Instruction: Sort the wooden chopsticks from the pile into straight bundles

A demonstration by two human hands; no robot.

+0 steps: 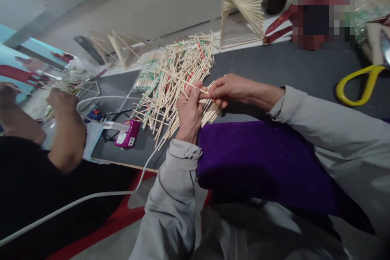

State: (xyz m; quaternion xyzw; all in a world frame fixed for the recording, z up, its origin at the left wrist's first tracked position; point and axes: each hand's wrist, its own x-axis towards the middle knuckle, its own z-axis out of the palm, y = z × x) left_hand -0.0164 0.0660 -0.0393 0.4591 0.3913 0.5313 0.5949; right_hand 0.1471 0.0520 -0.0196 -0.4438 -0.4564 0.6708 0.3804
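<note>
- Now, with the clock centred on the hands, the left hand (190, 109) pinches a thin wooden stick (204, 92) between thumb and fingers.
- And close in at its side, the right hand (227, 89) has fingertips closed on that stick's right-hand end.
- Just under them, at six o'clock, a row of sticks (212, 113) lies neatly side by side.
- Look up to ten o'clock: a big loose pile of sticks (179, 67), all angles, spread across the dark table (268, 61) with printed wrappers mixed in!
- One o'clock, by the wall, stands a twisted stick model (248, 12); a second model (117, 50) is well out at ten.
- Over to three, well apart, a yellow scissors handle (369, 88).
- Five o'clock, a purple cloth (252, 154) comes right up to the wrists.
- Down at eight, a purple socket block (128, 134), with a white cable (146, 166) looping past.
- Nine o'clock, another person's fist (62, 101), contents unclear.
</note>
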